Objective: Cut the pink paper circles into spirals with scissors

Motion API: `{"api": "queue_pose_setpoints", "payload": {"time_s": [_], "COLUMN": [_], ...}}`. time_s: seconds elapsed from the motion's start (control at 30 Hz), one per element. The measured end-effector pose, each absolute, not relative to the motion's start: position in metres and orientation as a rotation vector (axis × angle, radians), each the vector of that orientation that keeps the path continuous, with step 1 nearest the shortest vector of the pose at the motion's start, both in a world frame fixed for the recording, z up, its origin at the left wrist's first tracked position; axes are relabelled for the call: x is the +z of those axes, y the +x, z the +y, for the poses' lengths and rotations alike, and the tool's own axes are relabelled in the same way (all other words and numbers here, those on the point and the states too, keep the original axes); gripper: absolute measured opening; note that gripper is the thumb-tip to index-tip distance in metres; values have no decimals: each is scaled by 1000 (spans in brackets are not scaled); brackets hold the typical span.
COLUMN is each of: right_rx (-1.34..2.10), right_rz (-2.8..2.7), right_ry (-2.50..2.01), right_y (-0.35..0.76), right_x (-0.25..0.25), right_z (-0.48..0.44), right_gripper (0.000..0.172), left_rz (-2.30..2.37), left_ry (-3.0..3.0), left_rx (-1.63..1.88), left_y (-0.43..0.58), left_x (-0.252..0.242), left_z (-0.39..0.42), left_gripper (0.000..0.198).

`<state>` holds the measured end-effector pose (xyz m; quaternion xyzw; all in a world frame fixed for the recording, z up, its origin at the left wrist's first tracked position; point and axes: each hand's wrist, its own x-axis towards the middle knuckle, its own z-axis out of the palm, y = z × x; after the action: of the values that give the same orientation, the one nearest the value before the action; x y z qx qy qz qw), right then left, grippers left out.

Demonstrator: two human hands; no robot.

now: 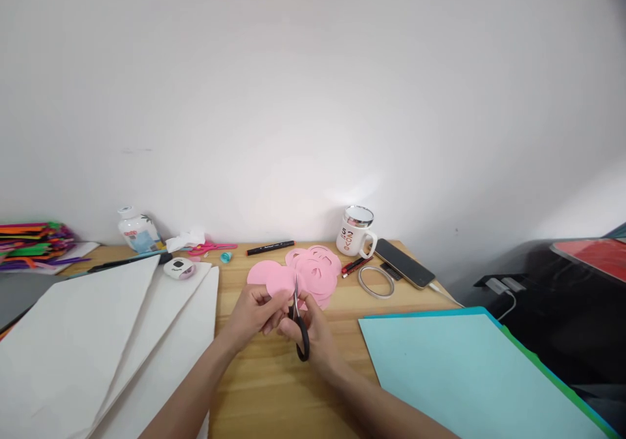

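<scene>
My right hand (315, 333) grips black-handled scissors (299, 321), blades pointing up and away from me. My left hand (254, 312) pinches a pink paper piece (281, 287) right at the blades. Both hands hover over the wooden table (274, 387), close together at its middle. Just beyond them lies a pile of pink paper circles (313, 268), some with cut-out curves.
White sheets (98, 341) lie fanned at left, light blue and green paper (469, 374) at right. Along the back: a white mug (356, 231), phone (403, 263), tape ring (375, 280), black marker (270, 248), pink scissors (210, 248), a bottle (138, 230), coloured sticks (32, 243).
</scene>
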<state>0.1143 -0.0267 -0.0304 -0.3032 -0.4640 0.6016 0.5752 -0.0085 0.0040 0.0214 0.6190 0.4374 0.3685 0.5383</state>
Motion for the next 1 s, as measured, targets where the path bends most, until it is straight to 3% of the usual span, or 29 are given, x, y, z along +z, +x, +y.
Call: {"api": "queue_pose_setpoints", "payload": {"time_s": [0.43, 0.8, 1.0], "right_rx": [1401, 1451, 1405], "right_rz": [-1127, -1092, -1139], "right_ry": [-822, -731, -764], "right_y": [115, 112, 114], "right_x": [-29, -23, -26], "right_z": [-31, -29, -28], "right_gripper": [46, 53, 45], "left_rz": [1077, 1060, 1045], "left_ry": [1491, 1491, 1495], "left_rx": [996, 856, 890], "left_y": [-9, -8, -7], "left_x": [25, 20, 23], "left_z": [4, 3, 3], "left_gripper": [45, 41, 42]}}
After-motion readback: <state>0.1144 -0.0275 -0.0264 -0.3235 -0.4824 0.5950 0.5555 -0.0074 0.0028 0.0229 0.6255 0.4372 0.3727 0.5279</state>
